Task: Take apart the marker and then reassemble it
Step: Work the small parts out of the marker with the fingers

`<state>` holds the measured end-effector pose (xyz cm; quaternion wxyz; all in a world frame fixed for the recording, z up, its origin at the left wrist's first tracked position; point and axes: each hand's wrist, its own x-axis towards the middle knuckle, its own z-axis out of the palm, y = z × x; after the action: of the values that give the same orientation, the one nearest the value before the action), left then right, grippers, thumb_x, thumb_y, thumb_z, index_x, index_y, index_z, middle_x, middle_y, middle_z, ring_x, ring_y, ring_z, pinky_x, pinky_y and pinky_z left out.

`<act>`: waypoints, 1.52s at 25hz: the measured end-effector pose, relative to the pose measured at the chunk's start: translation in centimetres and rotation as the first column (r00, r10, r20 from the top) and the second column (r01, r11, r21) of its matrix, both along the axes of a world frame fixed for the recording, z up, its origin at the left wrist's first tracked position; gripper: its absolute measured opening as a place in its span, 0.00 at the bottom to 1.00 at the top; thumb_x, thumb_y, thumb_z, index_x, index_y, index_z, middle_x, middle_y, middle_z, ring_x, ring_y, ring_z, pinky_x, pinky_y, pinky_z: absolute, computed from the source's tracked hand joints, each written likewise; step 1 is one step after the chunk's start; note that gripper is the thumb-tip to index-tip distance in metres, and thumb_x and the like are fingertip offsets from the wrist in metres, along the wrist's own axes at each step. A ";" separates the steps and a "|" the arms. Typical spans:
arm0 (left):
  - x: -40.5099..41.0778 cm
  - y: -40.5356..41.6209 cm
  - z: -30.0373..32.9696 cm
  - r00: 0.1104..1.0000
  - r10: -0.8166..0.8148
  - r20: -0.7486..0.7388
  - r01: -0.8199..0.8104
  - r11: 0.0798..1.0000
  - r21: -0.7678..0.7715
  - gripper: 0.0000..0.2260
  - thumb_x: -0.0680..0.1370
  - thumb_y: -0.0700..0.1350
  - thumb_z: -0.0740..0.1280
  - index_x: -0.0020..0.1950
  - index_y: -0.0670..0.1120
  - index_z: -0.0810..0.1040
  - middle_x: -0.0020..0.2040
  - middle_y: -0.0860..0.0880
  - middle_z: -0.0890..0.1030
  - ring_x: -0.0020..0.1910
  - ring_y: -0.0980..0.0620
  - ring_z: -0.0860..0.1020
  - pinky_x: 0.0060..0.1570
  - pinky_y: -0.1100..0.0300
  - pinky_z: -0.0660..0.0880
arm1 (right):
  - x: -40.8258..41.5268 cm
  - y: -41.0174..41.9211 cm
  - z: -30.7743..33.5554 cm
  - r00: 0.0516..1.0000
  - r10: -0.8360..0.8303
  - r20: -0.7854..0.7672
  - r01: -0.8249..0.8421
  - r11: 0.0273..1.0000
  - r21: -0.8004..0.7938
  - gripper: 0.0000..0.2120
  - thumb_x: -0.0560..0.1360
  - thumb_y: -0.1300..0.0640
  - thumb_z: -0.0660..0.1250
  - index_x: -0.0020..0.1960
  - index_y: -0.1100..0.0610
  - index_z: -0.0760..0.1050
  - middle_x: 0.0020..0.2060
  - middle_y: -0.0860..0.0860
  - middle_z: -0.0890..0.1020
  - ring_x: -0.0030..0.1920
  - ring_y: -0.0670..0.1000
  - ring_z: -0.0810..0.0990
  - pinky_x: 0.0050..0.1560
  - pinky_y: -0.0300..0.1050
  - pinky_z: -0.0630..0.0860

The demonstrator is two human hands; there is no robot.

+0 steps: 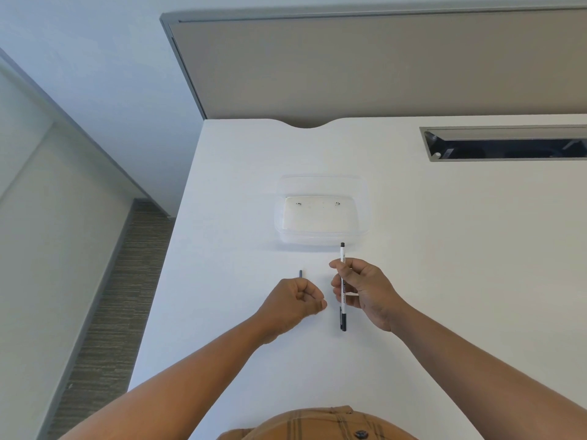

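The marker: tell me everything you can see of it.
The marker is slim, with a white printed barrel, a dark plug at its far end and a black clipped cap at the near end. It looks plastic. The right hand holds it mid-barrel in its fingers, pointing away from the person towards the clear container.

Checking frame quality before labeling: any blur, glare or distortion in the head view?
Head view: even, soft light with faint shadows; wide-angle bending along the table edges; the marker in the right hand is sharp, its print too small to read; the clear container is low-contrast against white; no strong glare.
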<state>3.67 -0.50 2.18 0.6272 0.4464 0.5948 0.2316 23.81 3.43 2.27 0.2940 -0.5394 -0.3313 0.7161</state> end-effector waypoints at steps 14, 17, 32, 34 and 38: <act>-0.7 2.6 1.1 0.939 -0.066 -0.336 0.159 0.953 0.258 0.06 0.81 0.44 0.67 0.52 0.53 0.83 0.42 0.58 0.85 0.40 0.55 0.83 0.37 0.65 0.78 | -0.4 -0.8 -0.5 0.847 0.358 0.392 -0.437 0.890 0.130 0.10 0.81 0.40 0.64 0.51 0.40 0.83 0.34 0.42 0.79 0.33 0.42 0.72 0.36 0.35 0.69; -0.9 2.5 1.0 0.882 -0.165 -0.442 0.306 0.912 0.272 0.08 0.81 0.44 0.64 0.50 0.52 0.83 0.41 0.56 0.83 0.40 0.53 0.81 0.38 0.61 0.77 | -0.3 -0.6 -0.6 0.795 0.368 0.482 -0.505 0.842 0.191 0.12 0.81 0.40 0.64 0.43 0.41 0.81 0.32 0.46 0.73 0.31 0.45 0.68 0.34 0.40 0.66; -0.5 2.2 1.8 0.538 -0.408 -0.738 0.737 0.653 0.176 0.11 0.79 0.47 0.55 0.38 0.45 0.66 0.31 0.51 0.69 0.32 0.48 0.70 0.32 0.53 0.65 | -0.5 -0.8 0.1 0.483 0.370 0.794 -0.761 0.626 0.171 0.16 0.81 0.38 0.59 0.45 0.48 0.77 0.31 0.46 0.77 0.31 0.46 0.72 0.35 0.45 0.68; -0.5 2.1 1.5 0.490 -0.404 -0.772 0.764 0.626 0.158 0.12 0.79 0.49 0.54 0.38 0.46 0.66 0.32 0.51 0.70 0.32 0.48 0.70 0.30 0.55 0.63 | -0.6 -0.8 0.4 0.444 0.358 0.821 -0.782 0.602 0.161 0.15 0.81 0.40 0.59 0.44 0.47 0.76 0.31 0.46 0.77 0.32 0.46 0.73 0.34 0.45 0.67; -0.4 1.8 1.3 0.453 -0.358 -0.817 0.786 0.593 0.176 0.13 0.78 0.51 0.51 0.35 0.48 0.63 0.29 0.52 0.68 0.27 0.53 0.66 0.28 0.56 0.57 | -1.0 -0.8 1.1 0.439 0.408 0.801 -0.811 0.564 0.158 0.18 0.83 0.47 0.60 0.34 0.47 0.66 0.30 0.47 0.74 0.32 0.50 0.69 0.34 0.47 0.66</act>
<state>3.30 1.34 3.45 0.2344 0.8344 0.4971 -0.0420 22.82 2.66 3.32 -0.0108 -0.4922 -0.7746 0.3970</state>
